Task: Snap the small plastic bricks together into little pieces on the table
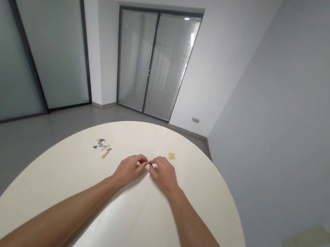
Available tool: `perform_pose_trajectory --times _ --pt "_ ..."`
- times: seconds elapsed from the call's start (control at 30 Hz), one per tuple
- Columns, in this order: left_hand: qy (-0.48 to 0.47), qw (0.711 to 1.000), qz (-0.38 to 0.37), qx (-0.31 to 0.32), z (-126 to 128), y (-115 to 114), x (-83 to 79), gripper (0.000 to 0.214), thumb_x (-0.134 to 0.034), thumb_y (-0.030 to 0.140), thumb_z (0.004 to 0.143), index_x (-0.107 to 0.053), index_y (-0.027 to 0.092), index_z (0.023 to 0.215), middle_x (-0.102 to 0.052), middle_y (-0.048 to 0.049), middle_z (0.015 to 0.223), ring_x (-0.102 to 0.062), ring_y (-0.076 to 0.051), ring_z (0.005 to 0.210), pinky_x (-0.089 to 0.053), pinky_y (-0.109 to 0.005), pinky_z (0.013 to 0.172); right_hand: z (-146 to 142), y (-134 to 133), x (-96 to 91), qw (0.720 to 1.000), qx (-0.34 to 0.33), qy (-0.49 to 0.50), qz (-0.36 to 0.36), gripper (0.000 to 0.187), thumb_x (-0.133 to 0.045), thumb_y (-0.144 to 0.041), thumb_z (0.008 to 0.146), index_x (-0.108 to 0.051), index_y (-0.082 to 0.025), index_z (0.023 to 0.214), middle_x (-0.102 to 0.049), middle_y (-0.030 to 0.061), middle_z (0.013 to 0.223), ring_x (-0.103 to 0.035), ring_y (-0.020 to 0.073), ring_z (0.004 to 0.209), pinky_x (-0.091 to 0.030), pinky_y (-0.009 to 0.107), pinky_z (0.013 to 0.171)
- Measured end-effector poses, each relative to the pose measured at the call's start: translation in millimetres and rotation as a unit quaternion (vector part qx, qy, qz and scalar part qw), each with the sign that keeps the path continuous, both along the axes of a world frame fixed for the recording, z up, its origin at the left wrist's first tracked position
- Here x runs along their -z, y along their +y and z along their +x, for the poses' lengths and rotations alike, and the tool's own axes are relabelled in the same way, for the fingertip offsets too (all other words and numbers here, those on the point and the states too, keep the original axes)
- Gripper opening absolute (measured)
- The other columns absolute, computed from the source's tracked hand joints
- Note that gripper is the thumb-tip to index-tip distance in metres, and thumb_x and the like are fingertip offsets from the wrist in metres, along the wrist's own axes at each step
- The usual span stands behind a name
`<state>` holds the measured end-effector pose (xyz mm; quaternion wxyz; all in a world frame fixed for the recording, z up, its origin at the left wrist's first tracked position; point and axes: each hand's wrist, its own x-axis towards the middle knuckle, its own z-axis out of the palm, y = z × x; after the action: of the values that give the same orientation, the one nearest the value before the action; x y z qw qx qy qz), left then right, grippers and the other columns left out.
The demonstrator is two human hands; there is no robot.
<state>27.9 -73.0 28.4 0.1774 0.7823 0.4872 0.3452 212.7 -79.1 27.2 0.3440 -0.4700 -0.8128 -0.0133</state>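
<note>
Both my hands meet over the middle of the round white table (pixel 134 233), fingertips almost touching. Between them is a tiny dark piece (pixel 150 163), too small to name. My left hand (pixel 130 168) pinches its left end with thumb and forefinger. From the other side my right hand (pixel 162 173) pinches the same piece. Just beyond the right hand lie yellowish squares (pixel 172 156) and a small white slip (pixel 156 152), flat on the tabletop.
Left of my hands lies a loose group of small grey and black pieces (pixel 101 143) with tan strips (pixel 105 154). Behind the table are a glass door with blinds (pixel 169 67) and a frosted glass partition (pixel 42 32). A plain wall (pixel 301 118) runs close along the right.
</note>
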Motion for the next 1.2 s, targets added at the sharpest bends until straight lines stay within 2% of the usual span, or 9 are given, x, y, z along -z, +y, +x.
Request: perform_pose_trajectory --times 0.33,0.83,1.2 --pt "0.007 1.0 0.009 0.002 -1.9 1.7 2.4 0.019 -0.053 0.031 0.09 -0.069 0.027 0.098 -0.072 0.001 0.095 -0.066 -0.016 0.087 -0.048 -0.024 0.073 0.9 -1.2 -2.4 1.0 -0.001 -0.001 -0.008 0.01 -0.06 -0.015 0.086 -0.065 -0.022 0.091 -0.069 0.0035 0.093 -0.06 0.0189 0.095 -0.047 0.03 0.084" --pt "0.019 1.0 0.008 0.002 -3.0 4.8 6.6 0.018 -0.056 0.026 0.087 -0.069 0.028 0.099 -0.072 0.0018 0.096 -0.066 -0.016 0.087 -0.047 -0.024 0.073 -0.1 -3.1 -3.3 1.0 0.007 -0.012 -0.028 0.016 -0.058 -0.018 0.089 -0.068 -0.023 0.101 -0.071 0.0028 0.101 -0.06 0.0184 0.101 -0.047 0.03 0.088" --pt "0.031 0.999 -0.008 -0.011 -1.9 0.4 -0.6 0.019 -0.057 0.027 0.086 -0.071 0.027 0.098 -0.072 0.0005 0.096 -0.066 -0.017 0.086 -0.046 -0.025 0.071 -0.5 -2.4 -1.6 0.999 0.008 -0.021 -0.044 0.014 -0.059 -0.021 0.09 -0.069 -0.023 0.099 -0.072 0.0028 0.1 -0.061 0.0176 0.1 -0.047 0.029 0.087"
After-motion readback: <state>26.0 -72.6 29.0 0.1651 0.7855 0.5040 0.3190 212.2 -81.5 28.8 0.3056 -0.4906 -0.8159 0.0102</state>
